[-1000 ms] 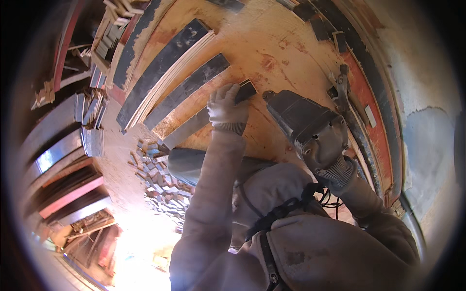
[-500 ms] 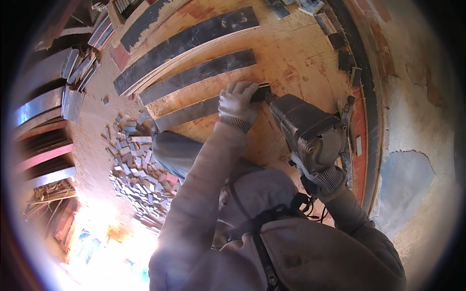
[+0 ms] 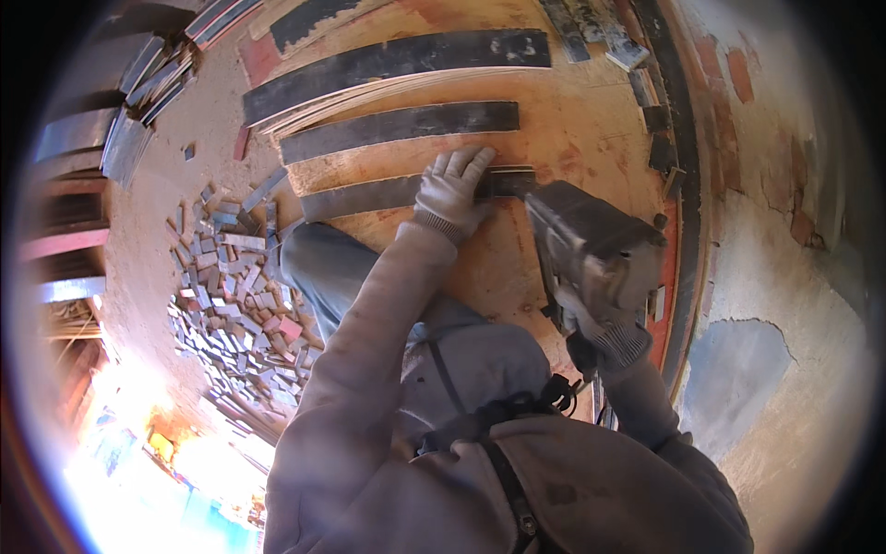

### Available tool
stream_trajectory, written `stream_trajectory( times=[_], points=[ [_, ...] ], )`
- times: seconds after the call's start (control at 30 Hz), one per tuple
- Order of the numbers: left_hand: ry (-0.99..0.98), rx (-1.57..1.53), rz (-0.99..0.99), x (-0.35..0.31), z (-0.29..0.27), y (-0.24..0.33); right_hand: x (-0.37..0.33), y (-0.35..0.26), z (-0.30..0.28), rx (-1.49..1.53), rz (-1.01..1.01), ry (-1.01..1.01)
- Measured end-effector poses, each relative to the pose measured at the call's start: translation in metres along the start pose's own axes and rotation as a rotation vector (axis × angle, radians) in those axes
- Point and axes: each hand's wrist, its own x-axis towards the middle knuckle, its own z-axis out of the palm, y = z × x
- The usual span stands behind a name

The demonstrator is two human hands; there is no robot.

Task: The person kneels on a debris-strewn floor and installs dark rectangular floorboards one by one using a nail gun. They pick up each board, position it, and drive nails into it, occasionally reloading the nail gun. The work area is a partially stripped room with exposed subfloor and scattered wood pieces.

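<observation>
On the tan wooden board (image 3: 581, 120), the gloved left hand (image 3: 450, 192) lies outstretched over a long black wooden strip (image 3: 360, 197); the gloved right hand (image 3: 591, 321) clasps a bulky black tool (image 3: 595, 242); weak pressure might let the strip skid.

the pale grey, fabric-gloved left hand (image 3: 452, 187) lies palm down, its fingers (image 3: 460, 164) side by side, pointing forward and slightly bent, above a ribbed knit cuff (image 3: 440, 224) at the wrist. the left arm (image 3: 369, 332), in a grey-brown fabric sleeve, stretches forward and inward. the pale grey, fabric-gloved right hand (image 3: 591, 319) is curled in a grip, fingers partly hidden; the right arm (image 3: 640, 402), sleeved alike, angles forward and inward.
</observation>
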Motion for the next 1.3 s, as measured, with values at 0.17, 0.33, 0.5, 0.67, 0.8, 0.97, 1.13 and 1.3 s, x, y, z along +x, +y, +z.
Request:
stream_trajectory(
  times=[0.17,0.33,0.5,0.67,0.8,0.97,1.13,1.3],
  points=[
    [-0.034,0.283,0.089,-0.010,-0.009,-0.013,-0.035,-0.016,-0.022,0.961,0.802,-0.061],
    [0.024,0.410,0.145,0.000,0.011,-0.017,-0.061,0.026,0.010,-0.009,0.108,0.171],
    [0.053,0.410,0.137,0.001,0.010,-0.013,-0.084,0.050,0.022,-0.007,0.364,0.035],
    [-0.133,0.419,0.151,0.002,-0.019,-0.001,-0.086,0.055,0.023,0.280,0.738,-0.269],
    [-0.239,0.405,0.030,0.006,-0.045,0.000,-0.081,0.056,0.035,0.255,0.828,-0.392],
    [-0.456,0.430,0.144,0.028,-0.060,-0.007,-0.080,0.040,0.030,0.125,0.641,-0.293],
    [-0.356,0.418,0.258,0.028,-0.069,0.014,-0.070,0.018,0.026,-0.293,0.347,-0.185],
    [-0.259,0.261,0.260,-0.014,-0.131,0.045,-0.049,0.006,0.016,-0.161,0.436,-0.311]
  ],
)
